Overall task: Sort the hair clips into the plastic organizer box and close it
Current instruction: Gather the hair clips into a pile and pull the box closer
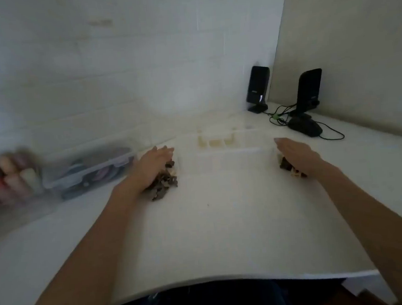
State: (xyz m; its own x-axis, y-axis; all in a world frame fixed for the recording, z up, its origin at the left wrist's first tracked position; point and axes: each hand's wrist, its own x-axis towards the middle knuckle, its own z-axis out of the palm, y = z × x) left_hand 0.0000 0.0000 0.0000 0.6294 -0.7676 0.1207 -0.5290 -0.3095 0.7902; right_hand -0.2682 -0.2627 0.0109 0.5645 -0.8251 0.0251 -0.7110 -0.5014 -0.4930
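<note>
A clear plastic organizer box [228, 154] with compartments stands open in the middle of the white table, a few yellowish clips in its far cells. My left hand [154, 164] lies flat, fingers straight, over a heap of brown and cream hair clips [165, 183] at the box's left end. My right hand [295, 153] lies flat, fingers straight, over a smaller heap of dark and cream clips [291, 169] at the box's right end. The picture is blurred, so the box's lid is hard to make out.
A clear bin [89, 168] with dark things stands at the left, beside a blurred rack of coloured rolls [9, 175]. Two black speakers [258, 88] [309, 90], cables and a black mouse [305, 127] occupy the back right corner. The table's front edge [228, 279] is near my body.
</note>
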